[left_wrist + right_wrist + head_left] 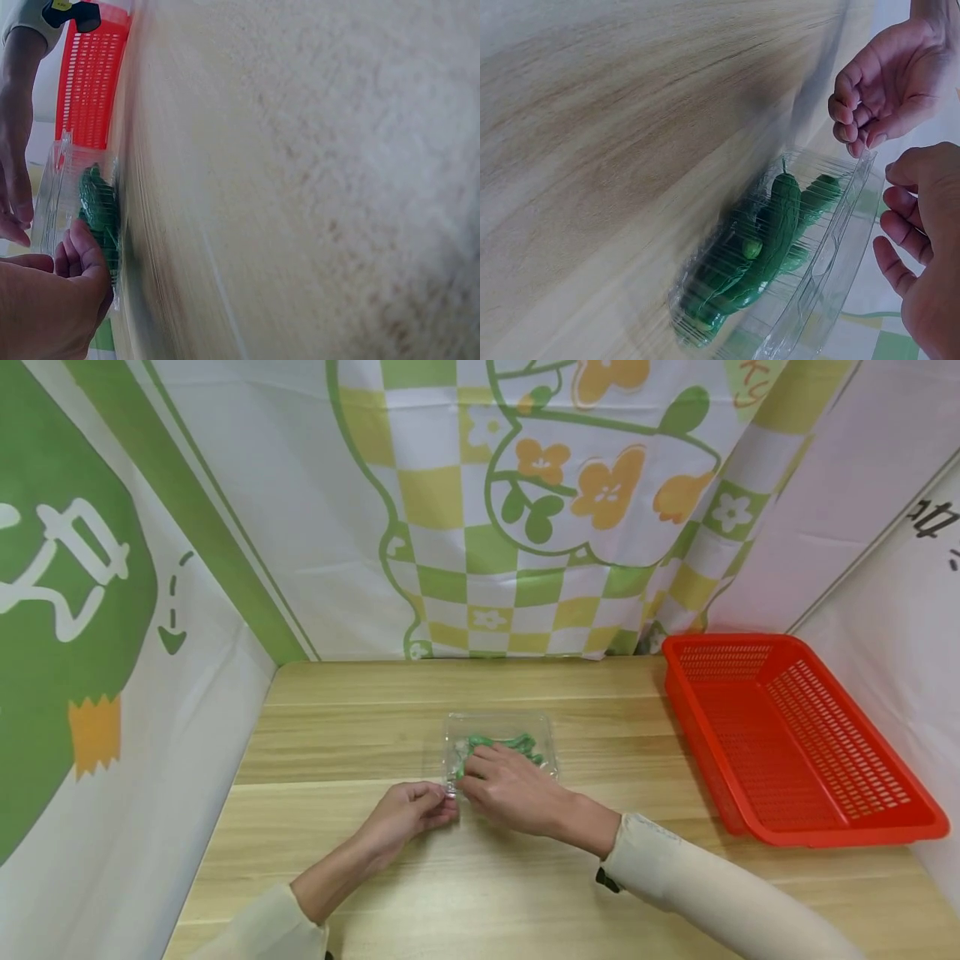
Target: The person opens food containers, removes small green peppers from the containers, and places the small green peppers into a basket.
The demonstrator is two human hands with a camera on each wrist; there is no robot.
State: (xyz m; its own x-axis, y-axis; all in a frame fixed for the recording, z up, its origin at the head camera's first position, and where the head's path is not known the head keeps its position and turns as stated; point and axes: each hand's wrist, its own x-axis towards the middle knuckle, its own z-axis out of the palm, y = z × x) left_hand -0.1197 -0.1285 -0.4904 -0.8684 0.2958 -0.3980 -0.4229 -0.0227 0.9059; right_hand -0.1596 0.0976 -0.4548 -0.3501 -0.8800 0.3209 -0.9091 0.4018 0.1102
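The left hand (411, 814) pinches the near left corner of a box (498, 720) on the table (345, 727). The right hand (513, 789), loosely bent, grasps nothing above it. Vegetables (776, 247) lie inside. Farther right stands a basket (701, 739); behind hangs a cloth (480, 543).

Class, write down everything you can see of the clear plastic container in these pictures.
This clear plastic container looks like a see-through rectangular box, its ribbed lower wall meeting a smoother upper part at a rim. Whether it is fastened is unclear. Several green peppers lie inside. It rests flat on the wood-grain table, left of the red plastic basket. The left grip seems to pinch its near left corner; the right grip is over its near side, contact uncertain.
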